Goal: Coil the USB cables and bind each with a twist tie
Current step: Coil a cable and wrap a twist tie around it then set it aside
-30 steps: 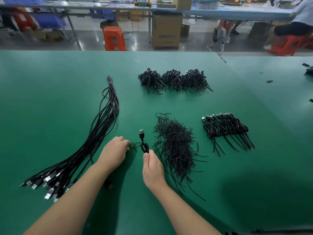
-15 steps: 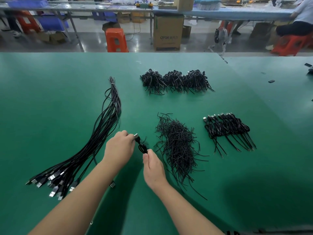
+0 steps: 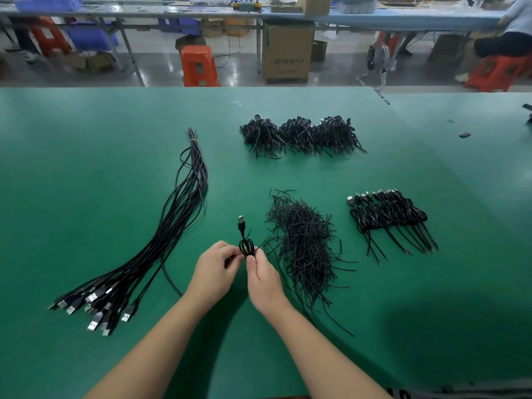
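Together, the left hand (image 3: 214, 273) and right hand (image 3: 263, 276) pinched a small coiled black USB cable (image 3: 246, 246). Its silver-tipped plug (image 3: 241, 223) stood upright above tight loops.

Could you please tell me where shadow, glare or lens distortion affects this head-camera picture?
Head view: a broad soft shadow darkens the green table at lower right; the far aisle floor shows pale glare; the wide lens bows the far table edge; the coiled cable between both hands stays sharp.
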`<action>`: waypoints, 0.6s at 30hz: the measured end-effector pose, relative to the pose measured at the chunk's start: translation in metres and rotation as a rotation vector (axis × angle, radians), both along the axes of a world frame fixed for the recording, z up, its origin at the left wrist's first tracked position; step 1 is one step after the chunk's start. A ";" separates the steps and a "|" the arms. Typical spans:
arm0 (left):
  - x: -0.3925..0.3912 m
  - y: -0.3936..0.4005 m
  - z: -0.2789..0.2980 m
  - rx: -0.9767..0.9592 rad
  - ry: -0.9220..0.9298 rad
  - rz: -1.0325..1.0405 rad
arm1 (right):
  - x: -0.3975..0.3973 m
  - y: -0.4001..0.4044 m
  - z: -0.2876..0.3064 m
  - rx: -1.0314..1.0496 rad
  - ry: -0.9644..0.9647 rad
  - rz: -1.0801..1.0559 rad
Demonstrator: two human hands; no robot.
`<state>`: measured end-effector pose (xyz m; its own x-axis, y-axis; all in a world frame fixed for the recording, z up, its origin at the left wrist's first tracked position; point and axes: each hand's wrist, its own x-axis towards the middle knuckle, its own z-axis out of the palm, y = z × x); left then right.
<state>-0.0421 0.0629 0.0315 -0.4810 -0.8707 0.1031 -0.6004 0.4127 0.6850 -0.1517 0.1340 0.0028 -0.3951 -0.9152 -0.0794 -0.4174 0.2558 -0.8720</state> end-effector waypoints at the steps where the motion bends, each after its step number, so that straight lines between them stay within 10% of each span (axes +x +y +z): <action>1: 0.000 0.000 0.000 0.000 -0.006 -0.005 | -0.001 0.000 0.000 -0.002 -0.006 0.007; 9: 0.000 0.004 -0.003 -0.054 -0.136 -0.017 | 0.000 0.000 -0.003 -0.018 -0.002 -0.059; 14: 0.012 0.001 0.001 -0.709 -0.268 -0.319 | -0.003 -0.005 -0.003 0.015 -0.071 -0.028; 18: 0.016 -0.011 0.006 -0.848 -0.217 -0.488 | -0.006 -0.006 -0.004 0.032 -0.186 0.009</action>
<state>-0.0265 0.0517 0.0376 -0.8479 -0.2528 0.4661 -0.3124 0.9484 -0.0538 -0.1576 0.1282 -0.0013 -0.3624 -0.9146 -0.1794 -0.2524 0.2816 -0.9257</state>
